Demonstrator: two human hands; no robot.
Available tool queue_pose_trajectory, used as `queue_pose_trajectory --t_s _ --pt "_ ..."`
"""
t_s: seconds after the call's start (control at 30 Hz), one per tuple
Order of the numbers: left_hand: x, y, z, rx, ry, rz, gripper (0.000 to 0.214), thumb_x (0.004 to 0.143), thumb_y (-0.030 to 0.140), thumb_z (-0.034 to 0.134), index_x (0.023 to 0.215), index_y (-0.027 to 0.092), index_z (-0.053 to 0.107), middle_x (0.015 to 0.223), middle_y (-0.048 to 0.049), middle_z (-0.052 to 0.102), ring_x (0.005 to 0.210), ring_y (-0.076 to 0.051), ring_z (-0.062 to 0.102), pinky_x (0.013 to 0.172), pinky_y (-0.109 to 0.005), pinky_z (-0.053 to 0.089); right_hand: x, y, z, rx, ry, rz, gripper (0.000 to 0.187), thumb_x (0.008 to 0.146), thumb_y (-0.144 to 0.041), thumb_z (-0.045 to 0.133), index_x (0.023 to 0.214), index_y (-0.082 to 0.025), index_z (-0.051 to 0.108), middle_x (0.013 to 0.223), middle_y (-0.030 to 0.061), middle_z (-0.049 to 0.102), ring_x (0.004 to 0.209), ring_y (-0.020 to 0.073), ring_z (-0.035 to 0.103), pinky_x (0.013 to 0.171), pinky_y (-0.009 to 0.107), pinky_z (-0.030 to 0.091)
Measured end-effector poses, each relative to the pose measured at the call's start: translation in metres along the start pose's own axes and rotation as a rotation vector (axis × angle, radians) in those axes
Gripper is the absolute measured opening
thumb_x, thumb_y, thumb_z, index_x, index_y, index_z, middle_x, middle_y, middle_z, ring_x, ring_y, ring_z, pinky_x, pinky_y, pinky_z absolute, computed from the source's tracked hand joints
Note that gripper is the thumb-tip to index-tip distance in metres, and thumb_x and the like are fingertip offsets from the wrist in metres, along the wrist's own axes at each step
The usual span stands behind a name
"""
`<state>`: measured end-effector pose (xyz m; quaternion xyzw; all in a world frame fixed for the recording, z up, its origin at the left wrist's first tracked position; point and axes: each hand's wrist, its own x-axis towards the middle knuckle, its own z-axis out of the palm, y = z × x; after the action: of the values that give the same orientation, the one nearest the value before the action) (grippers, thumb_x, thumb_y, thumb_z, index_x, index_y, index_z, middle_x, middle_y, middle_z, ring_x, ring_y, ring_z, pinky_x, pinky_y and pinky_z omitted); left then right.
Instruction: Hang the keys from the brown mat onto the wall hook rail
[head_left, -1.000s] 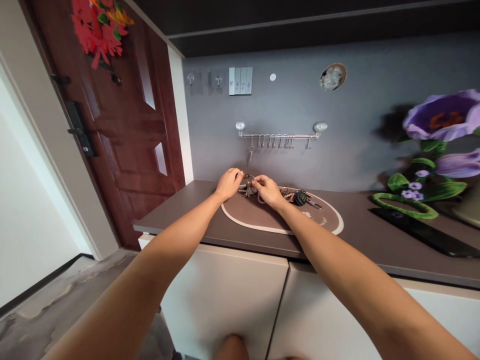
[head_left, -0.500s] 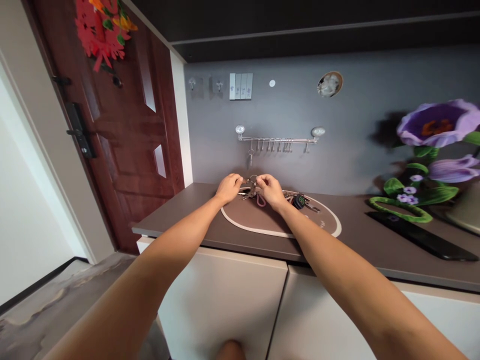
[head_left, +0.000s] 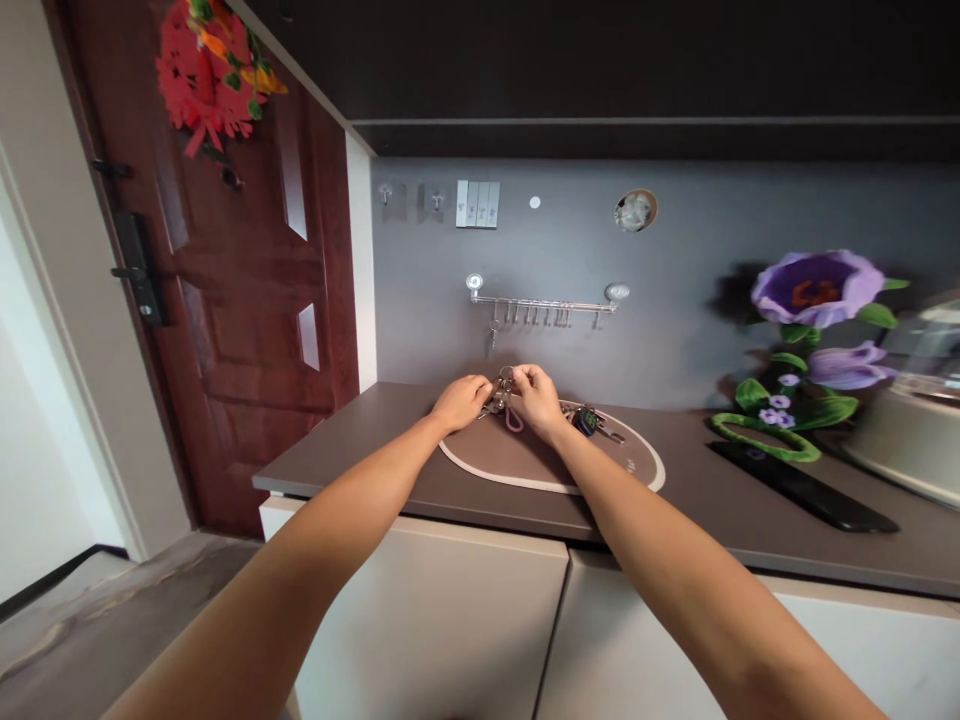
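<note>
A bunch of keys hangs between my hands, just above a brown oval mat with a pale rim. My right hand pinches the key ring at its top. From the other side my left hand closes its fingertips on the keys; which key they grip is too small to tell. A pink loop dangles from the bunch. Right of my right hand, more keys with a dark round fob lie on the mat.
On the wall behind is a hook rail, with a single key hanging at its left. A black phone-like slab and purple fabric flowers are on the counter's right. The dark red door is at left.
The view has shifted, so the wall and counter sit lower and the right side shows more. Both hands stay at the keys, with the bunch and its pink loop hanging closer to the left hand.
</note>
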<state>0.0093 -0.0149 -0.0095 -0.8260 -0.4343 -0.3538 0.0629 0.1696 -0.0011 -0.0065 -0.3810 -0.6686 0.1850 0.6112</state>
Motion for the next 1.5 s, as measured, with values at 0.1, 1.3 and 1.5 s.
queue_pose_trajectory --t_s 0.1,1.3,1.5 --pt "0.0 0.0 0.0 0.026 0.027 -0.05 0.033 0.089 0.03 0.023 0.085 0.018 0.054 0.088 -0.0053 0.061 0.083 -0.017 0.054 0.072 -0.028 0.038 0.001 -0.002 0.0 -0.039 0.005 -0.016 0.026 0.076 -0.04 0.044 0.078 -0.016 0.051 0.076 0.0029 0.056 0.071 0.0134 0.05 0.071 0.028 0.04" --pt "0.004 -0.001 0.005 0.102 0.058 -0.155 0.03 0.089 0.031 0.024 0.082 0.018 0.05 0.084 -0.0064 0.061 0.082 -0.017 0.056 0.069 -0.028 0.037 0.117 -0.027 0.02 -0.385 0.318 0.159 0.024 0.075 -0.023 0.046 0.055 -0.018 0.057 0.06 0.0074 0.063 0.059 0.0165 0.056 0.064 0.027 0.042" --pt "0.004 -0.002 0.005 0.115 0.044 -0.165 0.029 0.09 0.029 0.023 0.083 0.018 0.049 0.085 -0.0067 0.061 0.083 -0.018 0.056 0.07 -0.028 0.038 0.117 -0.014 0.023 -0.289 0.345 0.119 0.02 0.071 -0.022 0.047 0.053 -0.018 0.056 0.053 0.0051 0.059 0.059 0.0154 0.056 0.065 0.027 0.043"
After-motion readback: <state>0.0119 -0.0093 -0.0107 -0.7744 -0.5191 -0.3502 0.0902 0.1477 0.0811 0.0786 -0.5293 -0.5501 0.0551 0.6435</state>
